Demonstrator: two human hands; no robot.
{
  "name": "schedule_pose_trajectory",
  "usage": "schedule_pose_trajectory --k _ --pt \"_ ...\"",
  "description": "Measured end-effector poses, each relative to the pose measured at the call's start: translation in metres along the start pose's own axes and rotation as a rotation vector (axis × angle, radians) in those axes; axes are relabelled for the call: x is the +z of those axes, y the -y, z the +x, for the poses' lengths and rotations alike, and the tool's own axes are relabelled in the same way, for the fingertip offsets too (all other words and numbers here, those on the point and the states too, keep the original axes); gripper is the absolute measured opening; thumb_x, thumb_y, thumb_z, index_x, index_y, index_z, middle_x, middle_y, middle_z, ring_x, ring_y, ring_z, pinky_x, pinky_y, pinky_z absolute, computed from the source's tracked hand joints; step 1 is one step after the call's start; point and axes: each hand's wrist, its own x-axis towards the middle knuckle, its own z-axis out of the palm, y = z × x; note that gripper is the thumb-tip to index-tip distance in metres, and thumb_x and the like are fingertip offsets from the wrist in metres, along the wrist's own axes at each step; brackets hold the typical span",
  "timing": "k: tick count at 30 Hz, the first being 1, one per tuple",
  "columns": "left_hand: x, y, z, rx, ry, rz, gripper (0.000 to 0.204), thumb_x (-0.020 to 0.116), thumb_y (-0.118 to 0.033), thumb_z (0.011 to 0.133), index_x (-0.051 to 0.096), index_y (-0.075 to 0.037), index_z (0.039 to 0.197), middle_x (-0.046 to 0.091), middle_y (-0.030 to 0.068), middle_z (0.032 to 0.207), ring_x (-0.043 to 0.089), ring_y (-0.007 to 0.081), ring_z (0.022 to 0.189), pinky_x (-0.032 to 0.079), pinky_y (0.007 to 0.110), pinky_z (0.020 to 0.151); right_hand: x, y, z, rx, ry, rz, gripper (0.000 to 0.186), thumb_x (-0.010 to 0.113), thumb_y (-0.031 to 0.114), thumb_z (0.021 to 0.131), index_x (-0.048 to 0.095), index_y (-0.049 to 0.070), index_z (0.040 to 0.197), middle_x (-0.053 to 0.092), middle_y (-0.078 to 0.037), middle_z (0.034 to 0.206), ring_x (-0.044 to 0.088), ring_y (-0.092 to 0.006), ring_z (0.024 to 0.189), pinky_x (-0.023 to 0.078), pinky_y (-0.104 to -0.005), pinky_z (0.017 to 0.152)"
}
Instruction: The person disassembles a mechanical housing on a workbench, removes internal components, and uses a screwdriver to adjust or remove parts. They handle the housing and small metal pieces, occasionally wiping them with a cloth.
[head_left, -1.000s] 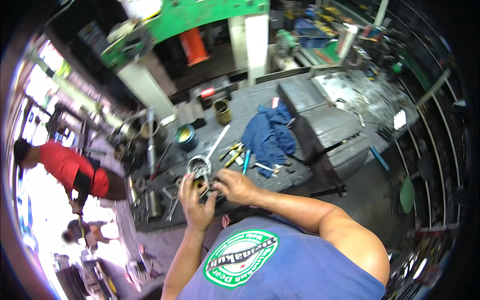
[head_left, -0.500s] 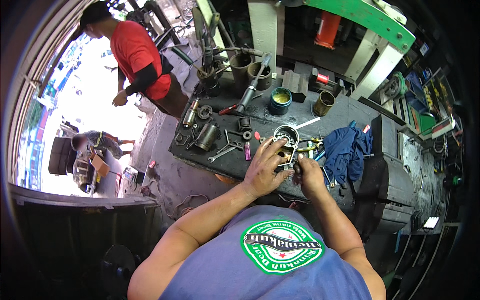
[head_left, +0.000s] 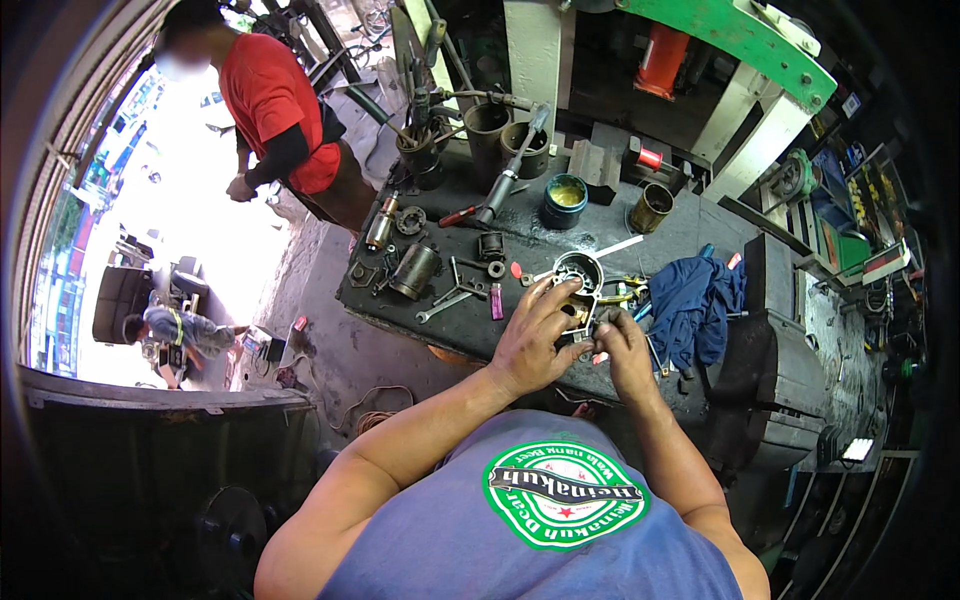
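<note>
A metal housing [head_left: 596, 284] with a round open mouth stands at the front of the dark workbench [head_left: 420, 342]. My left hand [head_left: 536, 338] is closed round its left side, the fingers lying over its upper part and the thumb along the lower edge. Against the housing's lower right side, my right hand [head_left: 626, 352] has its fingers pinched together. Whatever sits between those fingers is too small and covered to make out. To the left lie a pink tube [head_left: 496, 302], a combination wrench [head_left: 443, 306] and a metal ring [head_left: 496, 269].
A dark blue cloth [head_left: 690, 305] lies right of the housing, with pliers [head_left: 628, 290] beside it. Farther back stand a grease tub [head_left: 564, 202], a brown can [head_left: 650, 208] and tool-filled cans [head_left: 420, 160]. A metal cylinder [head_left: 413, 272] sits left. A person in red [head_left: 275, 110] stands beyond the bench.
My right hand has shifted slightly up, its fingers now bent more tightly by the housing. My left hand keeps its hold. In the background, the person in red and another person have changed posture.
</note>
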Motion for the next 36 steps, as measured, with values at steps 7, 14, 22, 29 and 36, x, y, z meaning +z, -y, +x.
schedule_pose_trajectory --k 7,14,22,29,36 --pt "0.001 -0.001 0.000 0.001 -0.010 0.025 0.042 0.096 -0.030 0.085 0.078 -0.005 0.114 0.059 0.0188 0.163 0.049 0.0501 0.152 0.037 0.059 0.127 0.005 0.001 0.002 0.143 -0.001 0.047 0.046 0.060 0.038 0.118 0.065 0.003 0.089 0.062 -0.002 0.076 0.054 -0.0108 0.069 0.044 -0.0315 0.062" --pt "0.002 -0.006 0.002 -0.024 -0.002 0.043 0.043 0.096 -0.032 0.084 0.079 -0.004 0.112 0.060 0.0205 0.161 0.048 0.0501 0.152 0.035 0.060 0.129 0.006 0.004 -0.001 0.029 0.009 -0.049 0.057 0.052 0.044 0.122 0.064 0.004 0.083 0.055 0.002 0.068 0.048 -0.0100 0.061 0.039 -0.0322 0.057" --pt "0.004 -0.004 0.001 0.011 -0.012 0.080 0.043 0.095 -0.030 0.085 0.073 -0.004 0.109 0.056 0.0174 0.164 0.046 0.0508 0.152 0.037 0.061 0.127 -0.008 0.029 -0.009 0.013 0.094 -0.442 0.034 0.056 0.026 0.111 0.070 -0.005 0.108 0.072 -0.027 0.093 0.072 -0.0477 0.088 0.056 -0.0547 0.083" --pt "0.003 -0.004 0.001 0.010 -0.003 0.078 0.043 0.096 -0.030 0.085 0.073 -0.005 0.111 0.056 0.0181 0.164 0.047 0.0512 0.152 0.037 0.061 0.127 0.002 0.009 0.006 0.177 0.102 0.004 0.047 0.056 0.039 0.116 0.069 -0.002 0.099 0.067 -0.010 0.079 0.064 -0.0216 0.074 0.052 -0.0417 0.068" --pt "0.005 0.001 -0.003 0.013 0.006 0.121 0.046 0.093 -0.035 0.087 0.077 -0.005 0.118 0.054 0.0192 0.167 0.045 0.0517 0.154 0.036 0.059 0.129 -0.002 -0.003 0.002 -0.259 -0.022 -0.353 0.033 0.069 0.027 0.107 0.062 -0.005 0.110 0.065 -0.015 0.088 0.060 -0.0234 0.079 0.050 -0.0431 0.071"
